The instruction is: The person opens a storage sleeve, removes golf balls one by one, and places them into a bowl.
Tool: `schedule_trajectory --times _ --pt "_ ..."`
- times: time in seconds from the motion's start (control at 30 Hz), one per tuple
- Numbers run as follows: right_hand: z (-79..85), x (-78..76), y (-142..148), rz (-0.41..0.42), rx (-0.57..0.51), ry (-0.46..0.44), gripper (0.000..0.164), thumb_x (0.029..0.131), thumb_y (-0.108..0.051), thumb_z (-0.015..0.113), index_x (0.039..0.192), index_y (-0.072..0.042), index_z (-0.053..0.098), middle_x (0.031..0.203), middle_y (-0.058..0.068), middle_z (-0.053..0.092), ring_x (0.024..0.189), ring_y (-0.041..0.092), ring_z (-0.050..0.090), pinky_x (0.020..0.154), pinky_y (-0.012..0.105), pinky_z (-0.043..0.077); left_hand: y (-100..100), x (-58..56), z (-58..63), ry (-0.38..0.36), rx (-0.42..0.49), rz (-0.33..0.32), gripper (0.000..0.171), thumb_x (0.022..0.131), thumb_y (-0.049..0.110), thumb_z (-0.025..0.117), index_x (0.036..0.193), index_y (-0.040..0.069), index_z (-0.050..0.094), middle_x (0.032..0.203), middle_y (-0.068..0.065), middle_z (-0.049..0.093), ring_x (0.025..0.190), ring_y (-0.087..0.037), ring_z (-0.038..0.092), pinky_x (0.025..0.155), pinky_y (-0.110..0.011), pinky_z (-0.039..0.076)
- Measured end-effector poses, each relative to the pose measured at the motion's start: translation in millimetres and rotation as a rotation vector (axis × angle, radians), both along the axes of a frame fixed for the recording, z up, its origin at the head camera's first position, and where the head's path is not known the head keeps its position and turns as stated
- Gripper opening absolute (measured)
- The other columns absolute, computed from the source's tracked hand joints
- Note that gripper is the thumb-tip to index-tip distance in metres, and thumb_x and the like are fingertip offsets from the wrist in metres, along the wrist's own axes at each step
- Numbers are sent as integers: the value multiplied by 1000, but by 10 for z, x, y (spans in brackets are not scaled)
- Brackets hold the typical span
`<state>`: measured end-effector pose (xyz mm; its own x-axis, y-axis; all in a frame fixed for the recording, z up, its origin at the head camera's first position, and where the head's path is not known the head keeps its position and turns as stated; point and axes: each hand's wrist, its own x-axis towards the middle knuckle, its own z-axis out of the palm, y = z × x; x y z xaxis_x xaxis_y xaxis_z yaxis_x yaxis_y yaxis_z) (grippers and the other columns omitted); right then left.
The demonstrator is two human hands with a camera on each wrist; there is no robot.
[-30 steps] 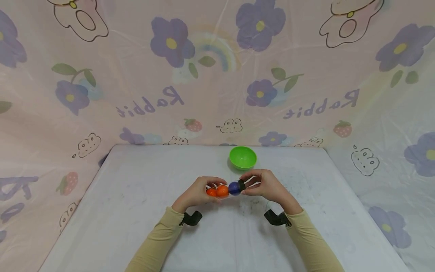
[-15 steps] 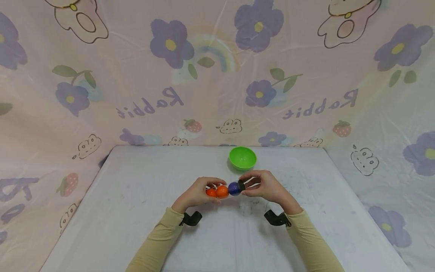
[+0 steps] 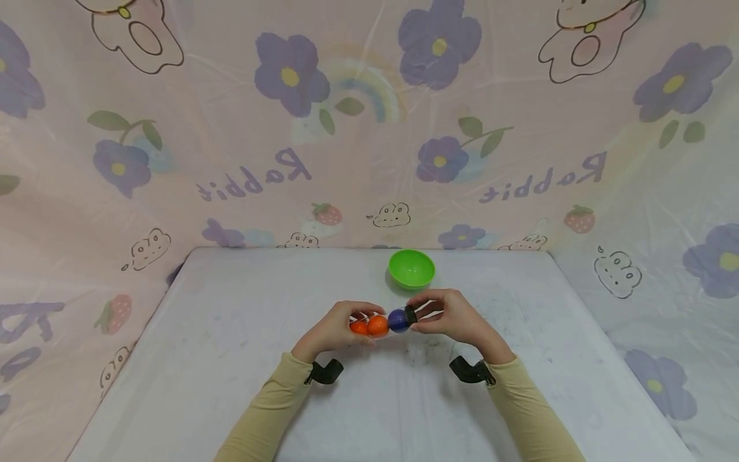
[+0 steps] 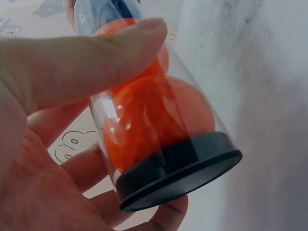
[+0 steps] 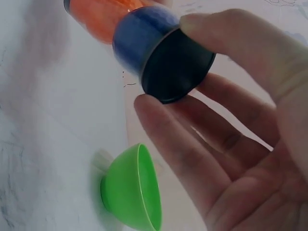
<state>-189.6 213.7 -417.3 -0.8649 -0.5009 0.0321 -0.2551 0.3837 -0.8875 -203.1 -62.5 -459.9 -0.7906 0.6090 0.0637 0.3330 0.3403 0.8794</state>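
A clear tube (image 4: 175, 65) with black caps at both ends lies sideways between my hands. Inside it sit two orange balls (image 3: 378, 325) and one blue ball (image 3: 398, 320) in a row. My left hand (image 3: 331, 326) grips the orange end, thumb across the wall and fingers behind. The black cap (image 4: 178, 178) at that end shows in the left wrist view, on the tube. My right hand (image 3: 449, 316) pinches the other black cap (image 5: 180, 65), beside the blue ball, between thumb and fingertips. That cap is also on the tube.
A green bowl (image 3: 412, 269) stands upright on the white table (image 3: 260, 385), just beyond the hands toward the back edge. Patterned cloth (image 3: 369, 147) hangs behind the table and at both sides. Black curved pieces (image 3: 328, 371) stick out from both wrists.
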Motion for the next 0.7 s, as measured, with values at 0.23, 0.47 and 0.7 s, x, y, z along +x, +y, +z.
schedule_trajectory --times 0.23,0.47,0.7 --pt "-2 -2 -6 0 -2 -3 39 74 -14 84 108 -7 66 105 10 63 92 29 65 73 31 56 -8 6 1 2 1 2 55 69 7 85 121 15 66 109 6 63 99 -19 56 87 -36 46" --pt "0 -21 -1 -14 12 -14 39 76 -7 81 111 -5 65 108 11 63 95 28 65 74 30 55 -9 -2 17 6 8 -1 55 70 7 85 121 17 67 111 4 63 99 -20 56 87 -37 46" --pt "159 52 -51 -2 9 -21 38 77 2 77 112 3 64 109 18 63 96 35 64 74 30 55 -9 13 34 12 -1 -1 55 71 10 85 122 16 66 113 3 63 99 -22 56 87 -37 47"
